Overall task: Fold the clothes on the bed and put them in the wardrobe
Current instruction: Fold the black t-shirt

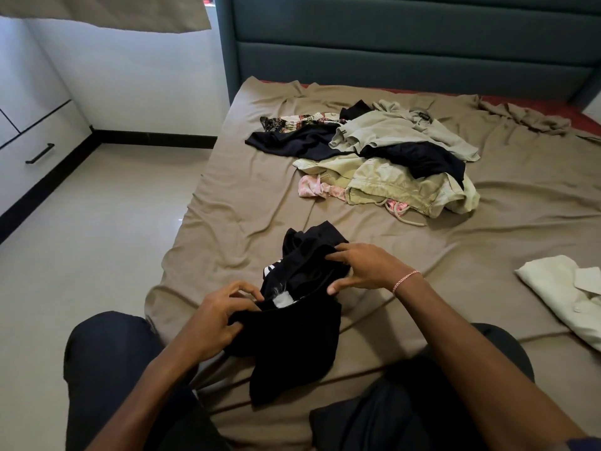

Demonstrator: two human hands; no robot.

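Note:
A crumpled black garment (299,333) with a white label lies on the brown bedsheet (227,229) just in front of me. My left hand (214,317) pinches its near left edge by the label. My right hand (364,266), with a pink thread on the wrist, grips the bunched fabric at the garment's upper right. Farther up the bed sits a loose pile of clothes (383,157): pale green, navy, floral and pink pieces, unfolded. A folded pale shirt (566,297) rests at the right edge.
A teal padded headboard (406,50) stands at the far end. White cabinet drawers with a black handle (39,153) line the left wall across the tiled floor (97,239). My knees in dark trousers rest on the bed's near edge.

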